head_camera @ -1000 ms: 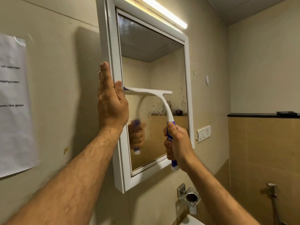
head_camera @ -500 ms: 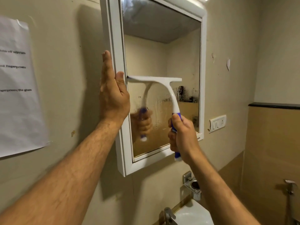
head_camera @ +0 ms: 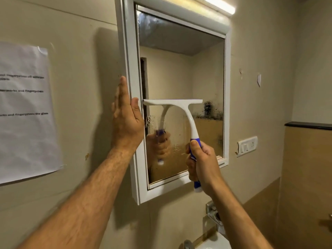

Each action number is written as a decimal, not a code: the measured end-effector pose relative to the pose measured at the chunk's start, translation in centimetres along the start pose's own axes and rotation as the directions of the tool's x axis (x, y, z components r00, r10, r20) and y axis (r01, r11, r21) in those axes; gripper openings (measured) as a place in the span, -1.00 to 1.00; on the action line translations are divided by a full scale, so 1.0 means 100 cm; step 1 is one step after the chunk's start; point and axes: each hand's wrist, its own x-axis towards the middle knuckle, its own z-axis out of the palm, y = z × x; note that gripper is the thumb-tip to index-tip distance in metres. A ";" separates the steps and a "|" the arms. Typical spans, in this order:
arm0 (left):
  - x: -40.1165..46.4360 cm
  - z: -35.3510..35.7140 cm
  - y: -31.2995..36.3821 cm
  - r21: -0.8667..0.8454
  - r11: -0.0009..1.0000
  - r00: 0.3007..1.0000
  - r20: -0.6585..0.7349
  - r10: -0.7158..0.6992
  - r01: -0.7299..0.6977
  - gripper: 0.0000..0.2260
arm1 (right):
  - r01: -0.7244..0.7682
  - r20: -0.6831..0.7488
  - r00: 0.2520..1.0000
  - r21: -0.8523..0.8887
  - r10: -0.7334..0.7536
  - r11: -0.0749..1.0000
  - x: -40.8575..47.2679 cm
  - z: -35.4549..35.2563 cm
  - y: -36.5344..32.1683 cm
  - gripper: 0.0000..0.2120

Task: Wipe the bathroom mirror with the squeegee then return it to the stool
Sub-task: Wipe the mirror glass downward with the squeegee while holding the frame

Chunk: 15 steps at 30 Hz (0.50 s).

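The bathroom mirror (head_camera: 181,72) hangs in a white frame on the beige wall. A white squeegee (head_camera: 181,105) with a blue handle has its blade flat on the glass, level, a little below mid-height. My right hand (head_camera: 203,162) is closed around the blue handle. My left hand (head_camera: 126,117) lies flat, fingers together and pointing up, against the left side of the white frame. Smears and dark spots show on the glass below and right of the blade. The stool is out of sight.
A printed paper sheet (head_camera: 25,112) is taped to the wall on the left. A light bar (head_camera: 215,4) runs above the mirror. A wall switch (head_camera: 247,145) sits right of the frame. A metal holder (head_camera: 214,214) and the sink rim (head_camera: 215,244) lie below.
The blade has slid a little lower on the glass with my right hand. My left hand stays on the frame. The camera view has shifted.
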 end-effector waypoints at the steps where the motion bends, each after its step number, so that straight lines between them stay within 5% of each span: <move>1: 0.000 0.000 0.000 0.004 1.000 1.000 -0.001 0.004 -0.004 -0.52 | -0.005 -0.008 1.000 0.000 0.005 1.000 -0.005 -0.002 0.009 -0.72; 6: -0.004 0.001 0.000 -0.033 0.999 0.999 -0.050 -0.009 0.007 -0.54 | -0.066 -0.051 0.997 -0.027 0.064 0.997 -0.034 -0.007 0.048 -0.72; 15: -0.038 0.004 -0.006 -0.102 0.995 0.996 -0.087 0.000 -0.009 -0.55 | -0.013 -0.103 0.995 -0.005 0.013 1.000 -0.012 0.010 0.010 -0.68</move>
